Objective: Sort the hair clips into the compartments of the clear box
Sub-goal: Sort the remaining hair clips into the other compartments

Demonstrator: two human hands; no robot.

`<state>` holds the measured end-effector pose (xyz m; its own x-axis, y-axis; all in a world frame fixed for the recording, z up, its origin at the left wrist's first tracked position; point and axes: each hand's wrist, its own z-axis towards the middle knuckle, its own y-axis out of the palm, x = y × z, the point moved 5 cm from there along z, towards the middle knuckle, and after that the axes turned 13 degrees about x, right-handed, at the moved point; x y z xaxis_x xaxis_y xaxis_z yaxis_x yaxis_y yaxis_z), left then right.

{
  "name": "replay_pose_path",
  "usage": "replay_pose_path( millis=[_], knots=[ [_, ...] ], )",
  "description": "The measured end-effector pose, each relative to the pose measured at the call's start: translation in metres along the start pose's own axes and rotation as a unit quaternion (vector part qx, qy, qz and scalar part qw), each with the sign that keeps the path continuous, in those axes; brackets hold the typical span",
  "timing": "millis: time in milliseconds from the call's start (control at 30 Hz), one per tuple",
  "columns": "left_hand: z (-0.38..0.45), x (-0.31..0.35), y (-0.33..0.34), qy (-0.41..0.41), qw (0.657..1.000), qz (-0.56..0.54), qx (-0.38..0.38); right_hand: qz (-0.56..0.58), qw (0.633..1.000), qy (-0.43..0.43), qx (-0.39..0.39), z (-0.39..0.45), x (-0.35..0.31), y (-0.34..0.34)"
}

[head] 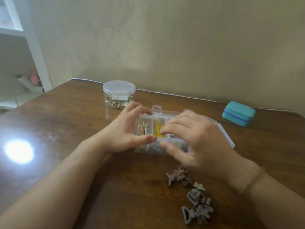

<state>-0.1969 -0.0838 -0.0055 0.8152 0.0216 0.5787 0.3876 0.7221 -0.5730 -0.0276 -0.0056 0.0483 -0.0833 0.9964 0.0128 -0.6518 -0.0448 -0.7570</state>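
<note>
1. Nearest of all, on the near side of the clear box (226,134): grey hair clips (194,195) heaped loose on the worktop (82,123), matte plastic, flower and claw shapes, not yet sorted.
2. Left hand (125,131) gripping the box's left end, thumb on the near rim, fingers curled over the far rim.
3. Right hand (189,138) blurred over the middle compartments, fingertips seemingly pinching at yellow clips (157,129); grip uncertain.
4. Risk, as judged: thin divider walls, springy clips hopping into a neighbouring compartment; light, slick box sliding if released.
5. Beyond the box: lidded round jar (119,94); teal case (238,113) to its right.
</note>
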Motion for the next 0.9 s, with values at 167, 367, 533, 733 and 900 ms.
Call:
replay_pose_path(
  millis=[167,367,533,733,900],
  knots=[
    [0.000,0.000,0.001,-0.011,1.000,-0.005,0.001,0.022,0.990,-0.024,-0.136,-0.033,-0.013,-0.002],
    [0.000,-0.001,0.002,-0.011,1.000,-0.010,0.008,-0.002,0.982,-0.108,-0.154,-0.046,-0.015,0.019],
    [0.000,-0.002,0.003,-0.018,1.000,-0.015,0.009,0.079,0.996,0.035,-0.001,-0.035,0.019,-0.025],
    [0.000,-0.002,0.003,-0.023,0.999,-0.020,0.008,0.000,0.969,0.237,0.068,-0.048,0.099,-0.059],
    [0.000,-0.003,0.003,-0.023,1.000,-0.019,0.008,0.029,0.969,0.239,0.056,-0.046,0.095,-0.059]
  ],
)
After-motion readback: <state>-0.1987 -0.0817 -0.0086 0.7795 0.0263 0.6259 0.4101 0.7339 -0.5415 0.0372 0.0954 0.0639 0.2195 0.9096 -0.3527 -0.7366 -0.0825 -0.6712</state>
